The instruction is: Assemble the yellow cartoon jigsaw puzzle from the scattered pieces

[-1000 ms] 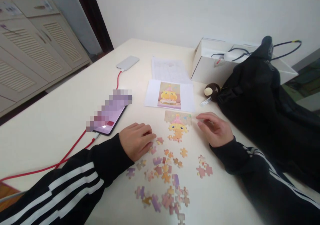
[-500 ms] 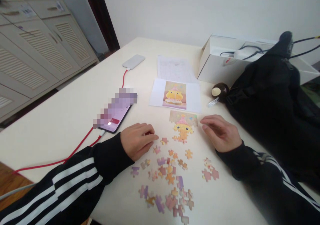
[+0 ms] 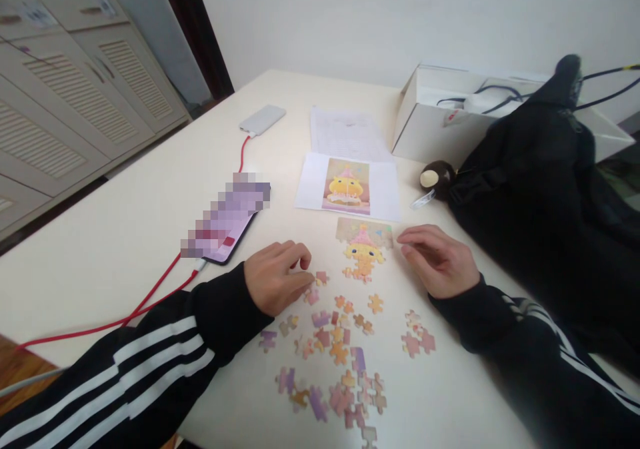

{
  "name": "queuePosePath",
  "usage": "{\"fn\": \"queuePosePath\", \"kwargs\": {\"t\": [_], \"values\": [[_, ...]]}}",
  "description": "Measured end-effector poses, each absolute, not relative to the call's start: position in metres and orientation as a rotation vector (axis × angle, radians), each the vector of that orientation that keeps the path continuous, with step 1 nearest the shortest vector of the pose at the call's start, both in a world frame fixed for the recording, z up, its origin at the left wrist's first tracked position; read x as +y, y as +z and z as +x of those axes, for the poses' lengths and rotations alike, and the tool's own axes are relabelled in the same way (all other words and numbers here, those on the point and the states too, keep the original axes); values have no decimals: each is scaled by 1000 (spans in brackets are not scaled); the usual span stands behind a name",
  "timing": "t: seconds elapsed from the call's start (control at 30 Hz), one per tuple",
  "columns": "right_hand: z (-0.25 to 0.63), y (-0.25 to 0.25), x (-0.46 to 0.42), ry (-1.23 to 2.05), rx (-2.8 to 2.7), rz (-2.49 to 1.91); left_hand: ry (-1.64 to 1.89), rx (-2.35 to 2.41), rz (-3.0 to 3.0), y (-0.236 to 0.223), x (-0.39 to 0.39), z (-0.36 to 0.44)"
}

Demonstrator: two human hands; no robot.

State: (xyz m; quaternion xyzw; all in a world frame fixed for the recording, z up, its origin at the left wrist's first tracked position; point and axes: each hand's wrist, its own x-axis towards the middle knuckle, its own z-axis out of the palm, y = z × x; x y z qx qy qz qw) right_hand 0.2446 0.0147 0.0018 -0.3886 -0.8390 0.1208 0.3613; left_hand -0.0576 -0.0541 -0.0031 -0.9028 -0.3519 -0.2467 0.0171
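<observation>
Right hand [image 3: 443, 262] (curved) beside puzzle [image 3: 365, 241]

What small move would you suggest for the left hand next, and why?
Perhaps the left hand could pinch the loose puzzle piece just to its right: that piece looks within easy reach, and the joined section has a ragged lower edge.

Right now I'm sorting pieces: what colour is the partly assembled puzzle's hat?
The puzzle's hat is pink; head view.
</observation>
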Motion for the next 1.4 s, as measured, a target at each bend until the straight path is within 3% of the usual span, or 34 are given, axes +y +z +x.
{"fn": "queuePosePath", "kwargs": {"t": [0.3,0.63,1.4], "values": [[244,3,14,327,-2158,-1018,-701,-1054,-2782,-14,-52,-57],[243,1,15,343,-2159,-1022,-933,-1222,-2765,-14,-40,-47],[244,-2,17,288,-2151,-947,-1042,-1385,-2854,-16,-31,-41]]}}
